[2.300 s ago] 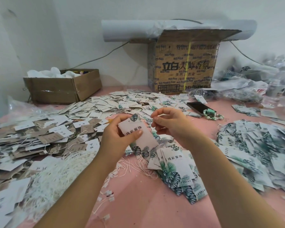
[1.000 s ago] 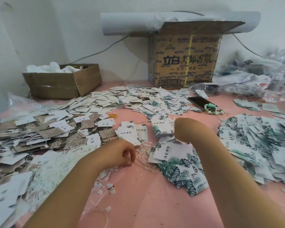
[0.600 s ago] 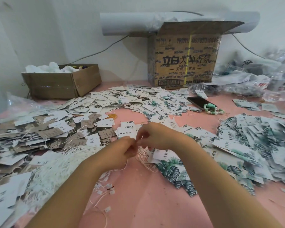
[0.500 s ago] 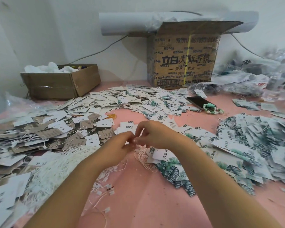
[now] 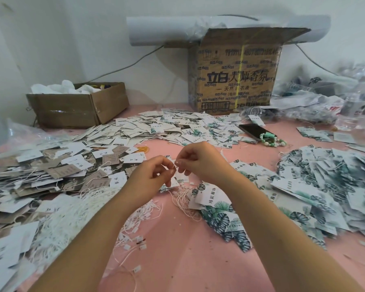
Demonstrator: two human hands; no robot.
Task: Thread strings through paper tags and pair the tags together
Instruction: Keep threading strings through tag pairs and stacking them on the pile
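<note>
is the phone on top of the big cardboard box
No, the phone lies on the pink table next to a bead bracelet.

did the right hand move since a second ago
Yes. The right hand has come left off the leaf-print tag pile and now meets the left hand above the loose strings.

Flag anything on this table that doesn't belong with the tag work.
A black phone with a green-and-white bead bracelet at its near end lies on the pink table at the right rear, beside the loose paper tags. Neither is tag stock.
</note>
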